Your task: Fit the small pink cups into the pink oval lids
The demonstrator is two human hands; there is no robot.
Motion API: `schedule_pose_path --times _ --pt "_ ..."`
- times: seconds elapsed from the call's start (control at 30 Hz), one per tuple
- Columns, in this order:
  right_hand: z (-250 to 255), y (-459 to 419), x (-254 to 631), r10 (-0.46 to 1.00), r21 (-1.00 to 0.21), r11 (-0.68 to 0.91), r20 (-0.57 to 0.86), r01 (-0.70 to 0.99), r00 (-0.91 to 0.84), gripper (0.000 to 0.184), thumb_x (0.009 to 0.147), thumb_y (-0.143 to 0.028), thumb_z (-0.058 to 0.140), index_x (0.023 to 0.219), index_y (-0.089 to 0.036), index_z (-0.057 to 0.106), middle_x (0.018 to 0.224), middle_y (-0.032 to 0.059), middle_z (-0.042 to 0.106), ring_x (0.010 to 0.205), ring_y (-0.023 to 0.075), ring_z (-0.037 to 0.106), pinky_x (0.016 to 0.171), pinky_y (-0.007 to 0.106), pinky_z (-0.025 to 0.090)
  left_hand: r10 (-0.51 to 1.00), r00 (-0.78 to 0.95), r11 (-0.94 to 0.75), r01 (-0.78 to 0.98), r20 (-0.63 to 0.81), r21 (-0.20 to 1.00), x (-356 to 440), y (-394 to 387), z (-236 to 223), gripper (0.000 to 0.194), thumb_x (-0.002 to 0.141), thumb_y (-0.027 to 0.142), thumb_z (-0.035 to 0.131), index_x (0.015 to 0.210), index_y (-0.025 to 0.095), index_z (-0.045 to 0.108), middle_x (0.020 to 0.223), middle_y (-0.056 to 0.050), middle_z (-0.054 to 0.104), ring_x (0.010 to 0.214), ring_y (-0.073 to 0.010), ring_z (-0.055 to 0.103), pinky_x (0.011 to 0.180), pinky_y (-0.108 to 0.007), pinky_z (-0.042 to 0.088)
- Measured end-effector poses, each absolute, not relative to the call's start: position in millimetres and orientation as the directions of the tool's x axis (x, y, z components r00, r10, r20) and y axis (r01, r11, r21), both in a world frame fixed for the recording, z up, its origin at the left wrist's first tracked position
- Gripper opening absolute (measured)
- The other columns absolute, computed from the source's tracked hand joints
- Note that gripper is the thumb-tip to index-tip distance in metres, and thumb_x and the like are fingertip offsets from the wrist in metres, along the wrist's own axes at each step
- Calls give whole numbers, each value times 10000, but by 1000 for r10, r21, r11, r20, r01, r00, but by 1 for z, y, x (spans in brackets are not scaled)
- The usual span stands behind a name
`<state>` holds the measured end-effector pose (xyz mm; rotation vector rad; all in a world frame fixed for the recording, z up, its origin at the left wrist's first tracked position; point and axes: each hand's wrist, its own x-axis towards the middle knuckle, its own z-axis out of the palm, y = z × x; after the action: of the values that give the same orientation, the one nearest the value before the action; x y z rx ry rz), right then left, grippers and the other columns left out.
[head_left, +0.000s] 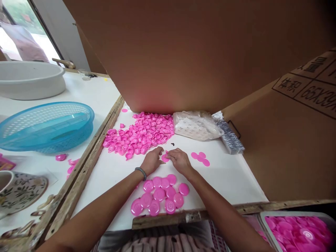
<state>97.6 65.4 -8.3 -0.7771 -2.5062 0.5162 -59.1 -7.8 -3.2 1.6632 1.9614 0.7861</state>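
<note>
My left hand (153, 161) is at the left of a pink disc (165, 158), its thumb and forefinger apart with nothing visible gripped between them. At the disc's right side, my right hand (180, 161) is closed in a pinch on a small pink piece (166, 152). The fingers partly cover this piece, so I cannot tell its shape. Beyond my hands lies a heap of tiny pink toy cups (147, 133). Nearer to me are several round pink toy saucers (159, 194). Several flat pink discs (201, 158) lie to the right of my right hand.
A large cardboard box (199, 56) leans over the far side. Against it rest a plastic bag (196, 126) and a clear-wrapped grey bundle (231, 138). Left of a wooden edge (86, 168) are a blue basket (47, 126) and a mug (26, 190). A bin (265, 218) holds pink pieces.
</note>
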Motion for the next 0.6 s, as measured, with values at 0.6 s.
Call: schedule_pose_path --times 0.6 --pt "-4 63 85 746 -746 448 7 493 -666 159 805 -166 527 715 -168 658 699 20 651 688 152 563 650 261 411 995 -78 2 663 67 749 -66 -6 -2 312 707 262 681 973 180 540 838 -16 647 688 -127 579 622 -219 419"
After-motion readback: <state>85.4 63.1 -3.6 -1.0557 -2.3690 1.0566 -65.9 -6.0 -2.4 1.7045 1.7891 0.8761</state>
